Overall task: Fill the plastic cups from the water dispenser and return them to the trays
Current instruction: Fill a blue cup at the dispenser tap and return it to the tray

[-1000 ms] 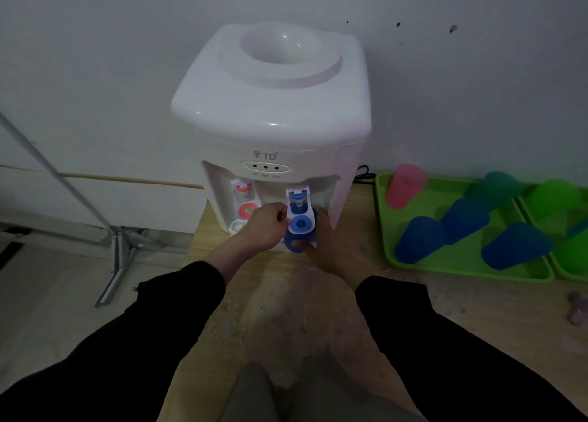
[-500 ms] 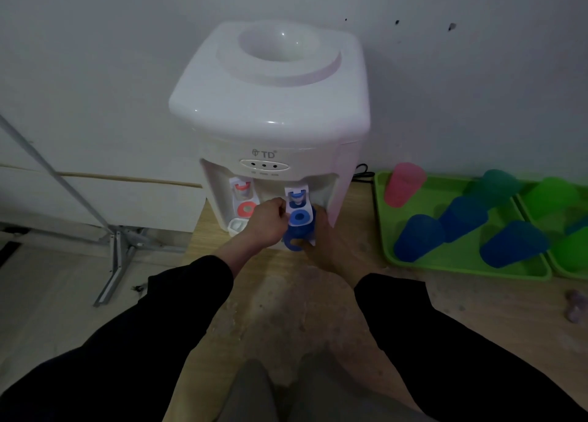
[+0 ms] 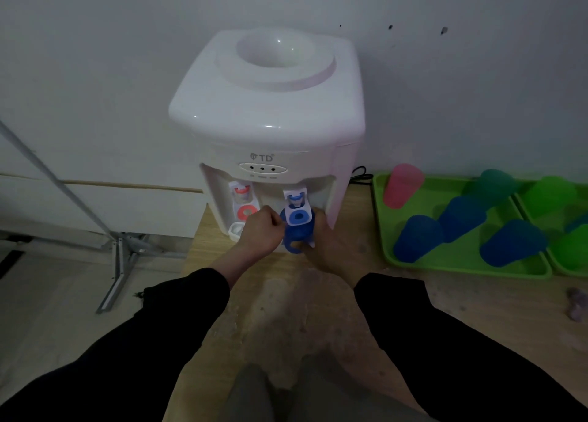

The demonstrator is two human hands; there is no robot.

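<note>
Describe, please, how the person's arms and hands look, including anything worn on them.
Both arms are in long black sleeves, the left sleeve and the right sleeve. They are plain, with no visible markings, and end at the wrists. The left hand and the right hand are bare: no gloves, and no watch or ring shows in this dim view.

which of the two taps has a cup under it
The blue tap: the right hand holds a blue cup beneath it, with the left hand at its lever. The red tap beside it has no cup under it.
</note>
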